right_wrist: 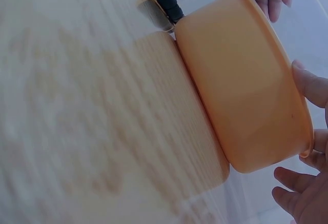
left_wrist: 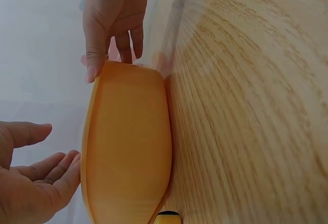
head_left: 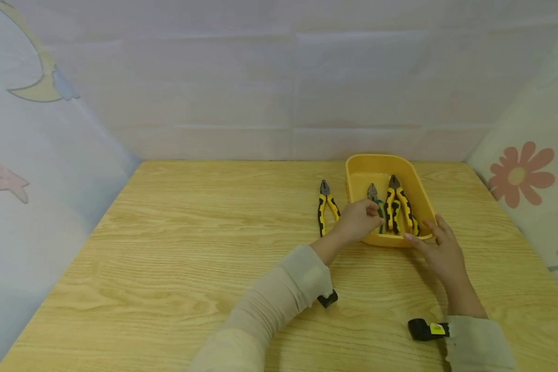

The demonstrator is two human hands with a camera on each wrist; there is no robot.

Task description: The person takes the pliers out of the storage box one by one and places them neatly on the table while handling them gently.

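A yellow plastic bin [head_left: 421, 194] stands at the back right of the table, holding green-handled pliers [head_left: 382, 223] and several yellow-and-black pliers [head_left: 390, 209]. Over the bin's left front part is my left hand [head_left: 360, 219], close to the green handles. In the left wrist view, its thumb and fingers are apart with nothing seen between them. My right hand [head_left: 444, 253] grips the bin's front right corner, thumb on the front rim and fingers along the side. On the table left of the bin lie yellow-and-black pliers [head_left: 323, 204], their lower handles partly hidden by my left arm.
The wood-grain table [head_left: 181, 243] meets a pale back wall [head_left: 223, 103] just behind the bin. Printed side sheets, one with a red flower [head_left: 521, 175], flank the table. Black wrist cameras [head_left: 419, 329] hang below both sleeves.
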